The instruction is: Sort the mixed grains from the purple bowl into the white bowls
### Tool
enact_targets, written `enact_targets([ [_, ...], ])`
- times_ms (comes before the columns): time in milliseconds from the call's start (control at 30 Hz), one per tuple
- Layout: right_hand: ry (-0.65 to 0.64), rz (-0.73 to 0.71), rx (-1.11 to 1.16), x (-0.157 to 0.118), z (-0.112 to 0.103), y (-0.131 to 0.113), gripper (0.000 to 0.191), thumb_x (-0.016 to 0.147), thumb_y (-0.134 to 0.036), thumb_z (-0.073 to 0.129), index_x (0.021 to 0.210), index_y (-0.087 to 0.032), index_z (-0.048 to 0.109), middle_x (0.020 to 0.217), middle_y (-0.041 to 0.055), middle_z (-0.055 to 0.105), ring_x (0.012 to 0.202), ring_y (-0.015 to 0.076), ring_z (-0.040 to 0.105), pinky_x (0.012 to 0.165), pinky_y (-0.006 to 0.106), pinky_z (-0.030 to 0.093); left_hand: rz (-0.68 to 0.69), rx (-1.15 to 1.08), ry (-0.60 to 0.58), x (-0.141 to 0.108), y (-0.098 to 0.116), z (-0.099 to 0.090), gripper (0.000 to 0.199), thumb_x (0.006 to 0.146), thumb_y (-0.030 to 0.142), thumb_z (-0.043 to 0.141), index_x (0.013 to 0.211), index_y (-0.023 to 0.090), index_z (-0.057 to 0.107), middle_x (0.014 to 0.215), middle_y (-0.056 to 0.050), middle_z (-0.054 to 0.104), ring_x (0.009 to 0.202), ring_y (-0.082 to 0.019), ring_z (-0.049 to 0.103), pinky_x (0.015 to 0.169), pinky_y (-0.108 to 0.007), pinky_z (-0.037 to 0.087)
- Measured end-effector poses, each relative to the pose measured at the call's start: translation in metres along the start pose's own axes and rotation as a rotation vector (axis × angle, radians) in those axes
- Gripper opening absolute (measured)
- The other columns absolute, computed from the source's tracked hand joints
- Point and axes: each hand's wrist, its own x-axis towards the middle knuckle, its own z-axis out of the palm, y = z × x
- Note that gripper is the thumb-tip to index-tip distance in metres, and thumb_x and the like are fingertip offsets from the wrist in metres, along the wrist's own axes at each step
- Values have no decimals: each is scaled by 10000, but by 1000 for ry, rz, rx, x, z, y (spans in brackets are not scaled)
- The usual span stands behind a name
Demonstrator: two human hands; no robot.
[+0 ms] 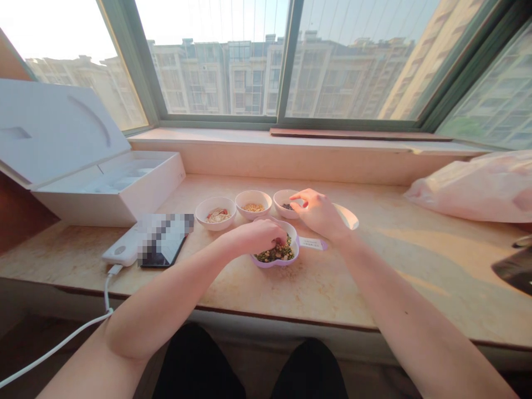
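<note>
My left hand [266, 235] reaches into a lilac-rimmed white dish [294, 252] of mixed beans [276, 254], mostly green with some pale ones. Its fingers are curled together among the beans, and what they pinch, if anything, is hidden. Over the right-hand white bowl [279, 195], which contains dark beans [286, 206], is my right hand [313, 208]. Its thumb and forefinger are slightly apart, with nothing visible between them. Beside it stand a white bowl of yellowish kernels [253, 208] and a white bowl of pale and reddish pieces [218, 215].
Another white bowl [351, 217] is partly hidden behind my right wrist. A labelled tab [311, 244] extends from the dish. To the left are a phone [164, 252], a white power bank [120, 247] with a cable, and an open white box [145, 188]. A plastic bag [477, 188] lies at right.
</note>
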Motion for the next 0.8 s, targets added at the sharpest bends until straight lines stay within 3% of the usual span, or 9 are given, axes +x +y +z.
enact_targets([
  [167, -26, -38, 13, 0, 2, 1, 189, 930, -230, 631, 1041, -220, 784, 1188, 49, 761, 974, 217, 693, 906, 354, 522, 35, -85, -16, -1, 0, -3, 397, 818, -43, 516, 1034, 196, 748, 1052, -36, 772, 977, -193, 685, 869, -282, 520],
  [500, -56, -118, 37, -1, 3, -2, 200, 917, -187, 644, 1050, -212, 791, 1174, 72, 771, 1027, 232, 712, 919, 358, 534, 21, -178, 80, -3, 1, -3, 453, 830, -63, 482, 1129, 186, 713, 1139, -38, 730, 925, -160, 682, 787, -244, 515],
  [667, -100, -21, 193, -3, -5, -10, 212, 861, -194, 644, 998, -187, 805, 1040, 76, 789, 892, 219, 711, 833, 347, 538, -60, -327, 315, -1, -9, -2, 467, 859, -44, 525, 1202, 217, 706, 1135, -26, 726, 912, -125, 701, 824, -240, 546],
  [800, -381, 178, 658, -5, -9, -18, 256, 795, -320, 731, 991, -173, 806, 822, 61, 753, 700, 177, 651, 652, 310, 510, -183, -351, 610, 2, -15, -3, 332, 905, 36, 625, 1185, 199, 700, 1058, -30, 736, 872, -116, 730, 840, -260, 577],
])
